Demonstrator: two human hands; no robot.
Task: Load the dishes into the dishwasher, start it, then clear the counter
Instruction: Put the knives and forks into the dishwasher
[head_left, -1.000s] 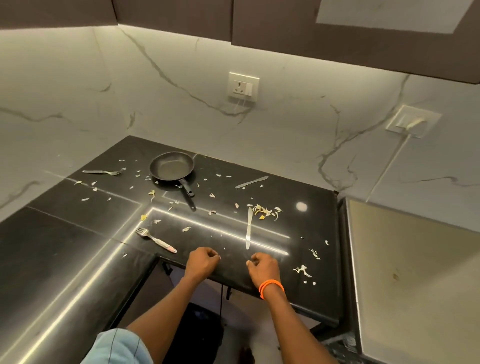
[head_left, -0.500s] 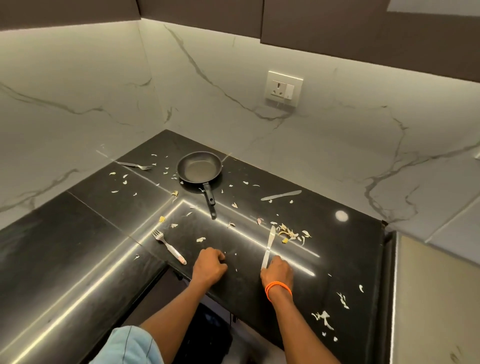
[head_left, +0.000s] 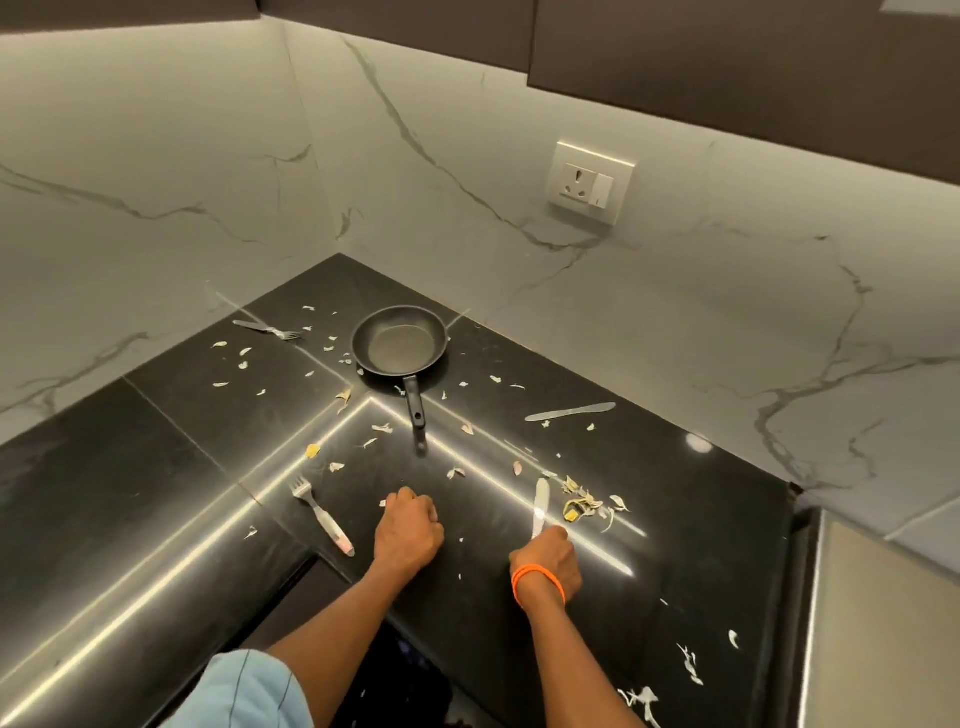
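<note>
On the black counter (head_left: 675, 545) lie a small black frying pan (head_left: 399, 340), a fork (head_left: 323, 515) with a pale handle, a second fork (head_left: 267, 329) at the back left, and a butter knife (head_left: 570, 412) at the right. My right hand (head_left: 546, 560), with an orange band at the wrist, grips the near end of a white knife (head_left: 540, 506). My left hand (head_left: 408, 530) rests as a fist on the counter between the near fork and that knife, holding nothing that I can see.
Peel scraps (head_left: 584, 504) are scattered over the counter, thickest right of the white knife. Marble walls meet in a corner behind the pan, with a socket (head_left: 592, 182) at the right. A grey appliance top (head_left: 883, 623) adjoins the counter's right edge. Dark cabinets hang overhead.
My right hand has moved forward to the white knife and closed on its near end. The view has shifted left and nearer. My left hand stays fisted on the counter.
</note>
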